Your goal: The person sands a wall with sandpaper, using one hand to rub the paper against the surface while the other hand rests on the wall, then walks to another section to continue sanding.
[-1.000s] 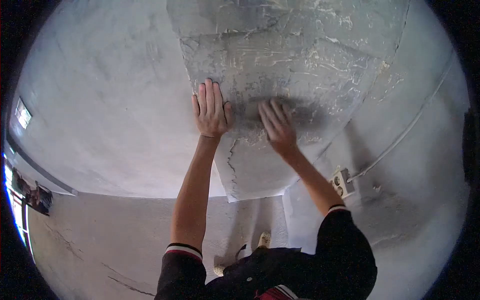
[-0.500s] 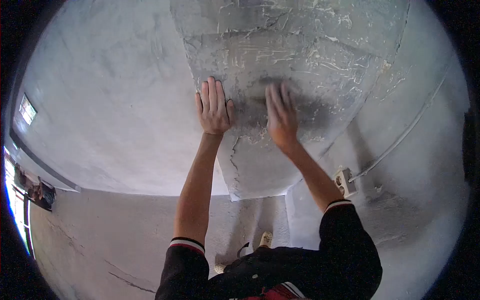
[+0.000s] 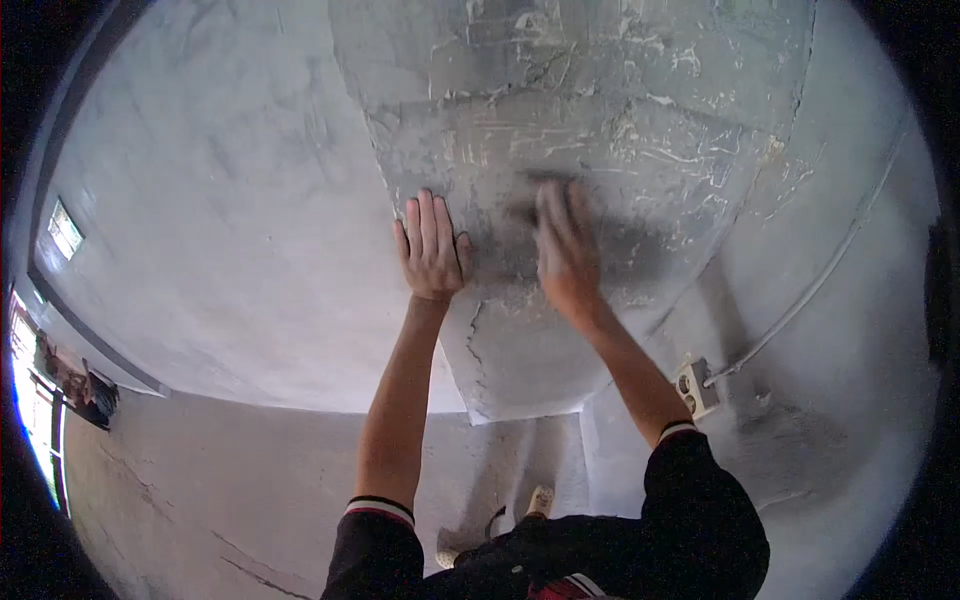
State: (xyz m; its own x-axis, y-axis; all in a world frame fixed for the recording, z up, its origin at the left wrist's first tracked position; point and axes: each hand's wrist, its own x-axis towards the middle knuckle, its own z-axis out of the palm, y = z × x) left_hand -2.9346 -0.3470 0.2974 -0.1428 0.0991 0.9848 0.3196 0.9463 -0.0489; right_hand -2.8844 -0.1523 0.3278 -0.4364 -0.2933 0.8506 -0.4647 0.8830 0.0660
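Note:
My left hand (image 3: pixel 432 250) lies flat on the wall, fingers stretched upward, near the left edge of a rough grey plaster strip (image 3: pixel 560 370). To its right, my right hand (image 3: pixel 567 245) is at the same strip, its fingers pointing up and smeared by motion. A dark patch (image 3: pixel 520 211) shows beside and behind those fingers; I cannot tell whether it is shadow or something under the palm. Pale scratches and ridges of plaster mark the surface above both hands. A crack runs down the strip below my left hand.
A white socket block (image 3: pixel 697 387) with a cable (image 3: pixel 810 285) is fixed on the wall at the right. Smoother pale wall (image 3: pixel 230 250) extends to the left. A bright window (image 3: pixel 35 420) is at the far left. My shoes (image 3: pixel 540 500) stand on the cracked floor (image 3: pixel 250 480).
The view has tilted upward a little, so the wall and both hands sit lower in it. My left hand stays in place on the wall; the right hand remains blurred.

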